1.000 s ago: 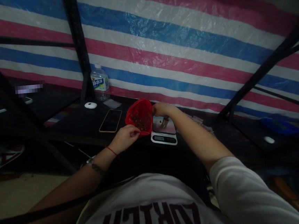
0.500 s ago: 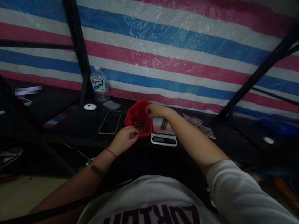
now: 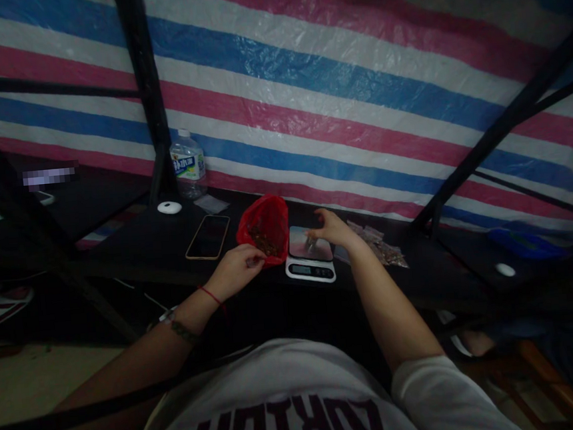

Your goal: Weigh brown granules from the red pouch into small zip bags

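A red plastic bag [image 3: 265, 220] of small brown pieces stands open on the black table [image 3: 168, 242]. My left hand [image 3: 235, 269] pinches the bag's near edge. To the right of the bag sits a small white digital scale [image 3: 308, 253] with a little heap of pieces on its platform. My right hand [image 3: 332, 228] hovers over the scale's far right side, fingers pinched over the heap; what they hold is too small to make out.
A phone [image 3: 208, 236] lies left of the bag. A white puck [image 3: 169, 207] and a water bottle [image 3: 188, 165] stand at the back left. Small clear packets [image 3: 382, 247] lie right of the scale. Black frame poles cross the striped tarp behind.
My right hand has left the red bag's far rim and moved right, over the scale's platform. My left hand has stayed on the bag's near edge.
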Tool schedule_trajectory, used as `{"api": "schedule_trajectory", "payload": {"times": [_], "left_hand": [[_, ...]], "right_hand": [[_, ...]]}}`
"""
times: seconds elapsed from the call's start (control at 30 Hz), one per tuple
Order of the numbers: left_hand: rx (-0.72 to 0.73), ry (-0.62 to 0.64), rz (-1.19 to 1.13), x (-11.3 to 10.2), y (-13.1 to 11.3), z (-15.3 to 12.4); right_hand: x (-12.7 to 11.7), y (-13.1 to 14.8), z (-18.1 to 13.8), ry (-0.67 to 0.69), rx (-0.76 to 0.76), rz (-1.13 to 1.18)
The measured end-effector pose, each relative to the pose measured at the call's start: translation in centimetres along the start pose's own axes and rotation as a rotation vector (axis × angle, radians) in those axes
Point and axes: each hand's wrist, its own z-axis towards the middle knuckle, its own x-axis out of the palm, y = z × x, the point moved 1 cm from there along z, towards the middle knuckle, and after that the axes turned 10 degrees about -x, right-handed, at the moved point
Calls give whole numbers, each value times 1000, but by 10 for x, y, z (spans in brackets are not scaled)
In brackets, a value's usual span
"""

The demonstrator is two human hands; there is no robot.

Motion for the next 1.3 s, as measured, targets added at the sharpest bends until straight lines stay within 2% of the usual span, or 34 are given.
{"api": "schedule_trajectory", "payload": {"times": [0.1,0.2,0.37,0.53,0.67,0.93,1.1,1.2,1.3], "left_hand": [[0,7,12,0,-1,-1],[-12,4,11,0,0,-2],[-29,1,4,1,-1,-2],[-27,-10,10,0,-2,-1],[-13,-25,-3,-2,0,-1],[-14,-19,9,-2,3,-1],[-21,-18,5,-1,2,-1],[-19,-21,2,-1,2,-1],[-9,-21,-2,0,2,-1]], "right_hand": [[21,-15,-11,13,51,71],[35,-13,-11,-41,70,134],[49,19,-3,-134,-78,310],[64,55,3,-56,-232,359],[73,64,7,14,-249,377],[78,63,9,-22,-259,354],[83,63,8,-49,-227,513],[80,56,9,-86,-226,511],[67,39,8,-131,-228,504]]}}
